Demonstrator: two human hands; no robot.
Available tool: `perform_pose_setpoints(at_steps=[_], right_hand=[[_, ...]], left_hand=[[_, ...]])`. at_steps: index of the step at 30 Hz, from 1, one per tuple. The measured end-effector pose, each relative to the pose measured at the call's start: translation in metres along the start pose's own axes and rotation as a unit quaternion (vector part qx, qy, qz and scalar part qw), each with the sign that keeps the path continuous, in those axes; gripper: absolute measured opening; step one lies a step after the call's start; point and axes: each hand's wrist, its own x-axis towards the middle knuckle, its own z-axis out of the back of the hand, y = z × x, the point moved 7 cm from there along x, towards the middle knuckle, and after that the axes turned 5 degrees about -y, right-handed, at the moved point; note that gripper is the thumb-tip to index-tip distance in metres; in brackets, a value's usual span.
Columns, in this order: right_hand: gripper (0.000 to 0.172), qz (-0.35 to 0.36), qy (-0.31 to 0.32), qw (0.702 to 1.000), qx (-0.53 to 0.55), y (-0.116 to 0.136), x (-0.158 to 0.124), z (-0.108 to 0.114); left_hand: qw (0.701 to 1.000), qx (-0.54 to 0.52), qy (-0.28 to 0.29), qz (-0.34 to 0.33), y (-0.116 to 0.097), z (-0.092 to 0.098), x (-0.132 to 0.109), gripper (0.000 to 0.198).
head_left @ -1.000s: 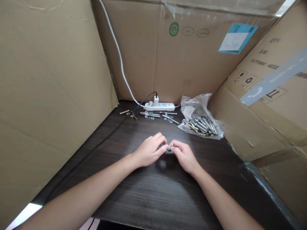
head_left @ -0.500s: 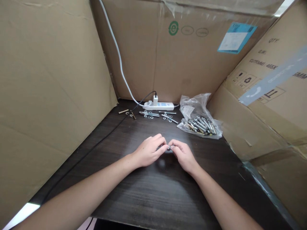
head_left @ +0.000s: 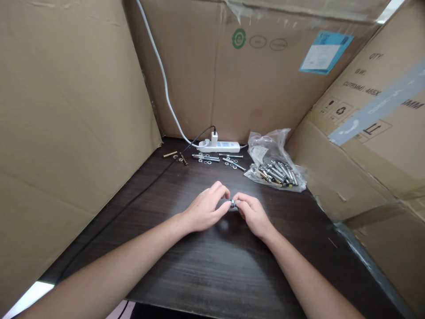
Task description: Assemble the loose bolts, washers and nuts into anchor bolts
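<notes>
A small silvery metal bolt (head_left: 233,203) shows its nut-like end between my two hands, above the dark table; the rest of it is hidden in my fingers. My right hand (head_left: 254,215) pinches it between thumb and bent fingers. On the other side, my left hand (head_left: 207,208) has its thumb tip at the metal end, with the index finger raised and apart from the thumb. Beyond my hands, a clear plastic bag (head_left: 254,173) holds several expansion bolts (head_left: 280,173).
Along the back lie loose brass-coloured sleeves (head_left: 170,154), silvery bolts (head_left: 207,157) and washers and nuts (head_left: 231,164). Behind them stands a white power strip (head_left: 232,146) with a black cable (head_left: 142,192) crossing the table (head_left: 199,266). Cardboard walls (head_left: 186,88) enclose three sides.
My left index finger has lifted away from its thumb, and more of the bolt's metal end shows. My right hand keeps its pinch in nearly the same place.
</notes>
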Motion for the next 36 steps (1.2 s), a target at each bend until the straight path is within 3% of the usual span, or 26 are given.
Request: perform_pose_setpoints(at_steps=[3, 7, 11, 15, 18, 20, 22, 25, 28, 32, 36], right_hand=[[0.025, 0.009, 0.000, 1.000, -0.007, 0.003, 0.000, 0.000], [0.025, 0.015, 0.000, 1.000, -0.011, 0.006, 0.001, 0.000], [0.026, 0.000, 0.004, 1.000, -0.008, 0.006, 0.001, -0.002], [0.027, 0.006, 0.004, 1.000, -0.014, 0.005, 0.000, -0.002], [0.027, 0.018, 0.004, 1.000, -0.019, 0.006, 0.000, -0.001], [0.028, 0.020, 0.002, 1.000, -0.022, 0.006, 0.001, -0.001], [0.029, 0.016, 0.002, 1.000, -0.019, 0.006, 0.001, -0.001], [0.029, 0.012, 0.005, 1.000, -0.016, 0.005, 0.001, -0.001], [0.029, 0.014, 0.007, 1.000, -0.022, 0.006, 0.000, -0.002], [0.028, 0.015, 0.011, 1.000, -0.022, 0.005, 0.000, -0.003], [0.029, 0.018, 0.006, 0.999, -0.028, 0.003, 0.001, -0.001]], left_hand=[[1.000, 0.007, 0.018, -0.007, 0.000, -0.005, 0.001, 0.024], [0.999, 0.001, 0.022, -0.025, -0.003, -0.006, -0.001, 0.013], [1.000, -0.014, -0.003, -0.021, -0.004, 0.000, -0.001, 0.028], [1.000, -0.006, 0.005, -0.007, 0.000, -0.001, 0.001, 0.015], [0.999, 0.000, 0.043, -0.011, 0.001, -0.008, 0.001, 0.027], [0.999, -0.003, 0.051, -0.011, 0.002, -0.010, 0.000, 0.020], [0.999, -0.006, 0.043, -0.013, 0.000, -0.009, -0.001, 0.010], [1.000, -0.010, 0.020, -0.007, 0.000, -0.005, -0.001, 0.018], [1.000, -0.012, 0.019, 0.000, 0.002, -0.003, 0.000, 0.010], [0.998, -0.016, 0.053, -0.010, 0.002, -0.009, 0.000, 0.027], [0.999, -0.016, 0.040, -0.019, 0.000, -0.009, 0.000, 0.012]])
